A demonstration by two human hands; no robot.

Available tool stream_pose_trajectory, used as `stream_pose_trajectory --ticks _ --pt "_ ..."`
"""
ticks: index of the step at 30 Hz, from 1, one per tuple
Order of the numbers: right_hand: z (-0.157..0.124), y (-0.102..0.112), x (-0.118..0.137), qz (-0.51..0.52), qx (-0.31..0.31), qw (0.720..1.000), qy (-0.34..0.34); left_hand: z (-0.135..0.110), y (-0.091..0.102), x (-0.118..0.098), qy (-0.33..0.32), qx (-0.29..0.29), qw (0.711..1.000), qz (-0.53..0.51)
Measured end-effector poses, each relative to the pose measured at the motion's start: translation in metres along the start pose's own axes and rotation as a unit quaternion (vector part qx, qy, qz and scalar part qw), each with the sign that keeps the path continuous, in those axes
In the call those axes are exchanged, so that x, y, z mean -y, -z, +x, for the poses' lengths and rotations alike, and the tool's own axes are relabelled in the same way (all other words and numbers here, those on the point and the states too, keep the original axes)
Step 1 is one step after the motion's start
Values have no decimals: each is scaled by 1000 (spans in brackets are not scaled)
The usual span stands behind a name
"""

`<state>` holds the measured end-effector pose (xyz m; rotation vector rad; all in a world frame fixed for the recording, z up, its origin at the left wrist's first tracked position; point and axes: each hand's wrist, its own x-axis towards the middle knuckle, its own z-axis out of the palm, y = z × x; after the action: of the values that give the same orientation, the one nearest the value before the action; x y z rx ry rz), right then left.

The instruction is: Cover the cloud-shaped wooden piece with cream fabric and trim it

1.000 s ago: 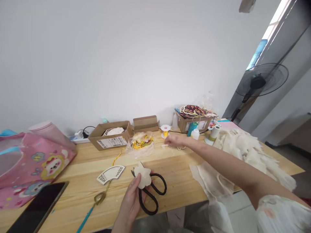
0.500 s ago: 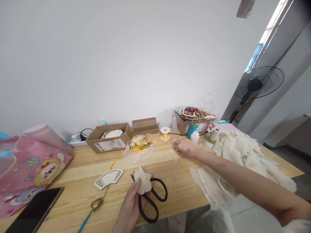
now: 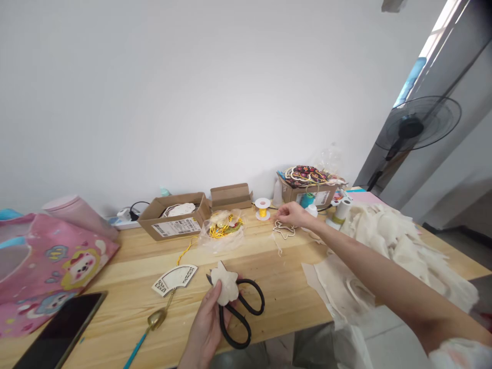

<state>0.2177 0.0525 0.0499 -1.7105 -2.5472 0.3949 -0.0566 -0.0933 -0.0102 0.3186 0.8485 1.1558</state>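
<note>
My left hand (image 3: 205,328) is closed on a cream star-shaped piece (image 3: 225,282), held up just over the black scissors (image 3: 240,311) near the table's front edge. My right hand (image 3: 292,213) reaches far across the table. Its fingers pinch the top of a thin star-shaped wooden outline (image 3: 283,229) that lies on the wood by the yellow thread spool (image 3: 262,208).
A fan-shaped wooden cutout (image 3: 175,278) and a gold spoon-like tool (image 3: 154,323) lie left of the scissors. Cardboard boxes (image 3: 175,220) line the back edge. A pile of cream fabric scraps (image 3: 388,241) covers the right side. A pink bag (image 3: 49,266) and a phone (image 3: 61,333) sit left.
My right hand has shifted slightly right and back along the table, and the wooden star outline now shows below its fingers. The left hand keeps the cream star in place.
</note>
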Motion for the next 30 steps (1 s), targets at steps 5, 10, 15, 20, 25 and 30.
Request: stream_pose_trajectory --ticks 5,10,15,20,25,30 --pt "-10 -4 12 13 0 998 57 -2 -4 -1 0 10 1000 2" --pt "-4 -21 23 -35 3 997 68 -3 -6 -1 -2 2 1000 -2" --pt "8 -29 21 -39 10 998 54 -2 -4 0 -14 -1 1000 -2" --pt "12 -20 9 13 8 999 46 -2 -4 0 -15 1 1000 2" --pt "6 -9 7 53 32 994 86 -2 -5 -1 -2 7 1000 -1" --pt "3 -22 14 36 31 993 110 -3 -7 0 -5 -4 1000 2"
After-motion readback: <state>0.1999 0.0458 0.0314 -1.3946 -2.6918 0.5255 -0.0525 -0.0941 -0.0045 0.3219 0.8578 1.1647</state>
